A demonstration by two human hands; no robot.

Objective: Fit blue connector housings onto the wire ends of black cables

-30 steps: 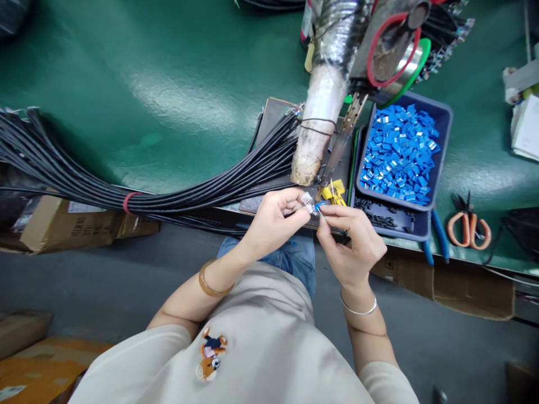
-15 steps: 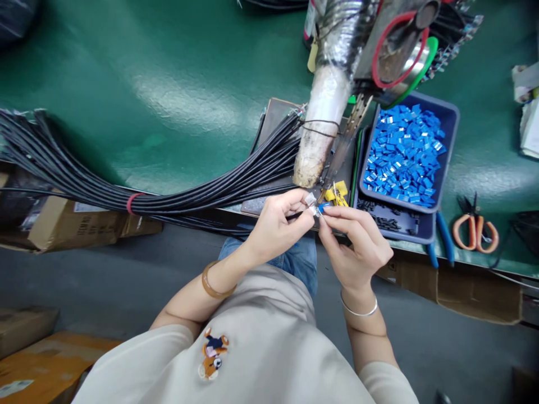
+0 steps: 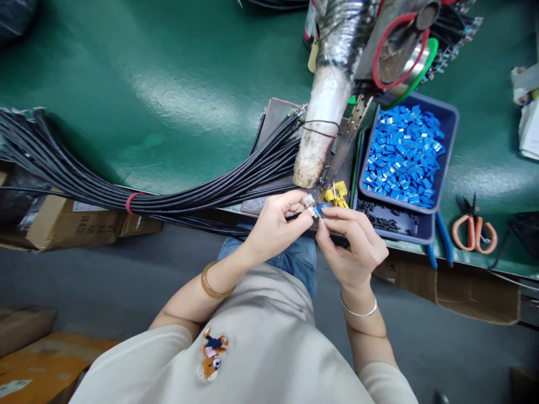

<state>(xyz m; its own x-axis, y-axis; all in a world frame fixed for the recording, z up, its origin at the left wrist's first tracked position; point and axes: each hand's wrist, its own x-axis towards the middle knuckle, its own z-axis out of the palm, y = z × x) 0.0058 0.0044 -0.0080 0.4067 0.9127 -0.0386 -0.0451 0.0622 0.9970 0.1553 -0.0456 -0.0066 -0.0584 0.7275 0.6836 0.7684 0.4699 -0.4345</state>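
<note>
My left hand (image 3: 275, 224) is closed around the end of a black cable, which carries a small silvery connector (image 3: 309, 202) at its tip. My right hand (image 3: 351, 241) pinches a small blue part (image 3: 321, 209) against that connector. Both hands meet just in front of the green bench's edge, below a yellow clip (image 3: 337, 192). The cable belongs to a thick bundle of black cables (image 3: 168, 191) tied with a red band (image 3: 131, 202), running off to the left.
A dark blue tray (image 3: 448, 120) full of small blue parts stands at the right, above a tray of black pieces (image 3: 387, 221). A wrapped machine nozzle (image 3: 324, 129) hangs over the bench. Orange-handled scissors (image 3: 474, 230) and blue-handled pliers (image 3: 442, 238) lie to the right. Cardboard boxes (image 3: 63, 224) sit below.
My hands have stayed together at the connector, with only slight shifts of the right fingers. The view moved a little to the left between the earliest frame and now.
</note>
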